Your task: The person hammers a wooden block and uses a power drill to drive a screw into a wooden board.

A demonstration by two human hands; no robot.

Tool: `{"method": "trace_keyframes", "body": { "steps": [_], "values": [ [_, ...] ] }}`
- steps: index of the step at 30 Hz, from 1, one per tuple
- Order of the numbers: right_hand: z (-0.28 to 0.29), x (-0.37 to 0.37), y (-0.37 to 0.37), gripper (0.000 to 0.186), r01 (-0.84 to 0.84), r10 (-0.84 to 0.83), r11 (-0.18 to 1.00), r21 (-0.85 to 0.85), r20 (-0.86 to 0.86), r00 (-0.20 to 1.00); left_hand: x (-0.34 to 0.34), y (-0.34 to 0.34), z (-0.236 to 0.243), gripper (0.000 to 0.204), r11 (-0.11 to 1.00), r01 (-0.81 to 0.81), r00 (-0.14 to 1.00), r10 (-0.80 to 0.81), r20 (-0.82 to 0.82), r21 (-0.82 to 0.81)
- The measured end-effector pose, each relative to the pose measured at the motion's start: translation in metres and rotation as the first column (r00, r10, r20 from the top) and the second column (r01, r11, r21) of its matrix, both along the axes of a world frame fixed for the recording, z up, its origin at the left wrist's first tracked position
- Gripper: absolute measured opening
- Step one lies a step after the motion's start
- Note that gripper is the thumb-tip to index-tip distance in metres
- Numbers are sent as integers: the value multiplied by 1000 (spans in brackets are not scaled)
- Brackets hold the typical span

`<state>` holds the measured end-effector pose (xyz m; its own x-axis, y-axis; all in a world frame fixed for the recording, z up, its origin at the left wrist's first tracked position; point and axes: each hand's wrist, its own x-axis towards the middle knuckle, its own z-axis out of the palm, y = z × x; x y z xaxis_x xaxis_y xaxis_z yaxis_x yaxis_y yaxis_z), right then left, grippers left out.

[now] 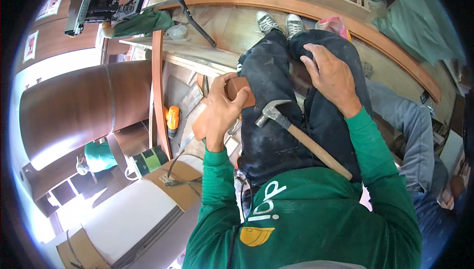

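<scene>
My left hand [223, 105] is closed around a flat reddish-brown piece with square corners [244, 94], beside my left thigh. A lighter tan piece [200, 124] shows behind that wrist; whether the two are joined I cannot tell. Over my right thigh is my right hand [332, 74], its fingers apart and nothing in it. A claw hammer [306, 143] lies across my lap, its metal head toward my left thigh and its wooden handle running back to my green shirt.
An orange power drill [172, 119] stands left, by an upright wooden strip [158, 91]. A long curved wooden trim [296, 8] crosses beyond my shoes. A person's grey-trousered leg [407, 126] is at right. A large brown cylindrical roll [84, 106] and a distant person in green [98, 155] are left.
</scene>
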<state>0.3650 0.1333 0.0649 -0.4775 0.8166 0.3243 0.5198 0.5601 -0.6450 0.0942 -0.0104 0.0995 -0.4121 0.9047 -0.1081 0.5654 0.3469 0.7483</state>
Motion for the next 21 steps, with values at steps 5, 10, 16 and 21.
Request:
{"method": "trace_keyframes", "body": {
  "steps": [5,10,16,21],
  "values": [
    [2,-2,1,31,-3,3,999,-32,-21,1000,-5,5,-7,37,993,-111,993,110,-31,-29],
    [4,-1,0,29,19,-22,998,-53,-41,999,-13,23,-5,41,990,-135,982,129,-139,-33],
    [3,3,-1,30,36,-38,995,-88,-22,999,-10,0,12,63,1000,-9,999,8,-39,-7],
    [6,-6,-5,31,15,-16,996,-87,-12,1000,1,-34,-2,69,998,51,973,-40,-226,45]
  ]
}}
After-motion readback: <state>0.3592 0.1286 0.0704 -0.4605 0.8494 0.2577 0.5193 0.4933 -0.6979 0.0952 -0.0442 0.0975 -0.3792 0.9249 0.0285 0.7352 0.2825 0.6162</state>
